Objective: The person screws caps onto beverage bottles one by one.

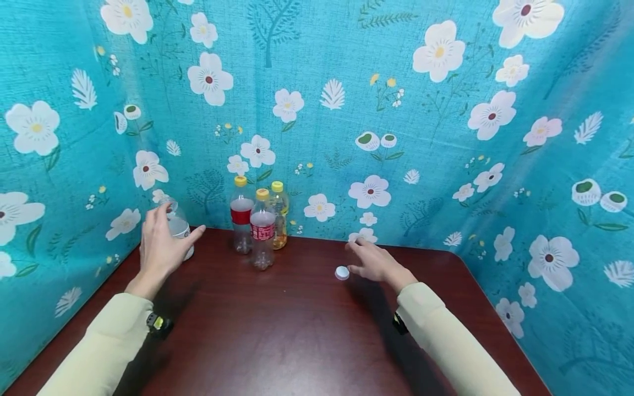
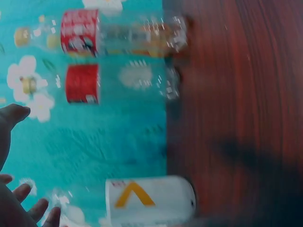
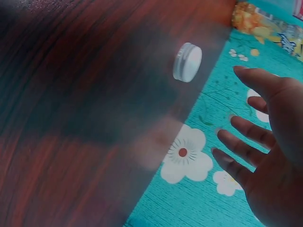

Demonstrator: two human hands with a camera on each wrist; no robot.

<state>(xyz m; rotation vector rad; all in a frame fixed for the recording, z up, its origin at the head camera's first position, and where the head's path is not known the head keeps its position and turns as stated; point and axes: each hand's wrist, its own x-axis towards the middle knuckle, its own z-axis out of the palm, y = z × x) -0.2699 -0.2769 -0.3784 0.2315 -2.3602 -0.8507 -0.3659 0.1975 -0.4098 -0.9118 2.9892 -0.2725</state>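
At the left back of the table, an uncapped clear bottle [image 1: 179, 228] with a white label stands upright. My left hand [image 1: 160, 242] is beside it, thumb spread away from the fingers; in the left wrist view the same bottle [image 2: 151, 201] shows a yellow mark, apart from the fingers. A white bottle cap [image 1: 342, 273] lies on the table toward the right. Just right of the cap hovers my right hand [image 1: 375, 262], holding nothing. From the right wrist, the fingers look loosely spread, and the cap [image 3: 188, 62] sits apart from them.
Two clear bottles with red labels and yellow caps, the front one [image 1: 262, 236] and the rear one [image 1: 241, 212], stand near the back edge. Beside them is a yellow-capped bottle [image 1: 280, 220] with amber contents. A teal flowered cloth [image 1: 317, 137] hangs around the dark table [image 1: 282, 330].
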